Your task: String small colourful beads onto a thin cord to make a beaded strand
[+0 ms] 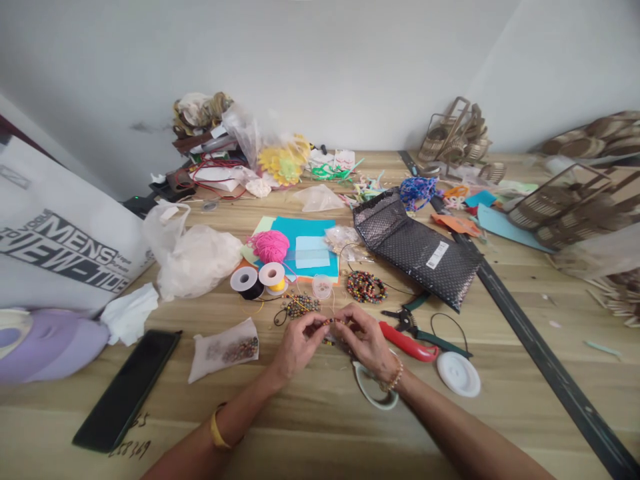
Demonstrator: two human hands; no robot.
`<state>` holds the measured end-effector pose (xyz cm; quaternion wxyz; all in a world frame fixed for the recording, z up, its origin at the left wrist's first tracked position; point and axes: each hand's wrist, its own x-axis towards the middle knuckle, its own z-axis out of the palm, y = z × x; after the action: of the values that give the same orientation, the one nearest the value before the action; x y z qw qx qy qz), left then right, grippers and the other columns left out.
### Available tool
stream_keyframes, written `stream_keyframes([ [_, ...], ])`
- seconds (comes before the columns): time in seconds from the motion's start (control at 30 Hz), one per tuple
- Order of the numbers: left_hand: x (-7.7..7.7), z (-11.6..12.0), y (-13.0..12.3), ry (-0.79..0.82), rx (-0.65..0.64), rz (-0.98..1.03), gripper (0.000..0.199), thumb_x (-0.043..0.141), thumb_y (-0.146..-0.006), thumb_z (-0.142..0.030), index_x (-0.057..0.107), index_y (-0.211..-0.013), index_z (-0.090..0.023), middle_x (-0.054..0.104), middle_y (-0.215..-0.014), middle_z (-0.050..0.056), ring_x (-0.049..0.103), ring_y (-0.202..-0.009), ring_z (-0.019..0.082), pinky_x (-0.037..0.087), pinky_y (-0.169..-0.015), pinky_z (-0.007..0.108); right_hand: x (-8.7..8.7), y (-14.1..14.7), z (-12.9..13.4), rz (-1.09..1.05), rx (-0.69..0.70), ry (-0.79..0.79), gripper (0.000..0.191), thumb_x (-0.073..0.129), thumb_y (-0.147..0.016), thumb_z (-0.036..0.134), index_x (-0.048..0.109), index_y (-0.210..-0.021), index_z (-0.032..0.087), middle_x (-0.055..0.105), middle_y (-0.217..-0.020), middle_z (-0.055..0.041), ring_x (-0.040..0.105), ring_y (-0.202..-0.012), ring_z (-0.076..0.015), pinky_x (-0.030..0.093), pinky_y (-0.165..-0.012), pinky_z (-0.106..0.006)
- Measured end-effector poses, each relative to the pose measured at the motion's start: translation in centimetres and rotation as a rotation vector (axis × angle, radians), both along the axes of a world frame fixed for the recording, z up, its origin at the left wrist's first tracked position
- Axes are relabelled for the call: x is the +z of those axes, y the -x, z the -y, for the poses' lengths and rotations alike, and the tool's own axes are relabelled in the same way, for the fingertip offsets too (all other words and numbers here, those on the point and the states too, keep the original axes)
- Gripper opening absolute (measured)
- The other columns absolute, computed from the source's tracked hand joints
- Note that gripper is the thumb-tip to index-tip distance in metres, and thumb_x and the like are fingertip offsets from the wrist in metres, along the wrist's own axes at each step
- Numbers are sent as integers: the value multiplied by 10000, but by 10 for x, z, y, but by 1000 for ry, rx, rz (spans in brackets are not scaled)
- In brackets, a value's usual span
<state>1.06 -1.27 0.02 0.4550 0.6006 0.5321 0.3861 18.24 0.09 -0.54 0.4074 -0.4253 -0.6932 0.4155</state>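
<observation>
Between my two hands runs a short string of small coloured beads (333, 321). My left hand (299, 343) pinches one end between thumb and fingers, and my right hand (367, 339) pinches the other. Just beyond the fingers lies a heap of loose beads (301, 305). A coil of strung beads (367, 287) rests to the right of it. Left of my left hand is a white pouch (225, 350) with beads showing through. A roll of tape (377, 393) lies partly under my right wrist.
A spool of black cord (247, 283), a spool of yellow cord (273, 277) and pink yarn (271, 247) stand beyond my hands. Red-handled pliers (409, 342), a white round lid (459, 373) and a black bubble mailer (423, 250) lie right. A black case (127, 390) lies left.
</observation>
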Motion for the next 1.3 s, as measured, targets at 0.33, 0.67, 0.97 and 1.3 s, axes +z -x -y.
stream_keyframes([
  [0.33,8,0,0,-64,-15,-22,176,570,-800,-270,689,-807,-140,713,-733,60,614,-632,154,490,-616,244,1,-3,-2,36,72,-63,142,557,-905,271,656,-970,193,647,-853,-43,595,-761,-159,470,-665,-258],
  [0.67,4,1,1,9,-12,-25,211,602,-771,-297,699,-861,-133,708,-742,57,598,-638,156,479,-622,250,-1,-2,-3,47,48,-7,190,501,-932,296,644,-941,171,637,-790,-38,580,-687,-144,452,-612,-239],
  [0.97,3,-5,6,125,-63,142,277,546,-828,-394,645,-752,-146,627,-643,17,543,-605,137,423,-594,237,1,-2,-4,48,6,21,238,484,-927,320,665,-951,167,656,-752,-38,584,-622,-144,453,-561,-238],
  [1.3,7,-5,4,154,-85,166,289,571,-813,-409,638,-724,-143,599,-614,3,526,-602,134,416,-599,238,1,-2,-4,-31,130,92,261,512,-928,355,674,-1031,178,684,-847,-46,578,-574,-111,473,-536,-215],
])
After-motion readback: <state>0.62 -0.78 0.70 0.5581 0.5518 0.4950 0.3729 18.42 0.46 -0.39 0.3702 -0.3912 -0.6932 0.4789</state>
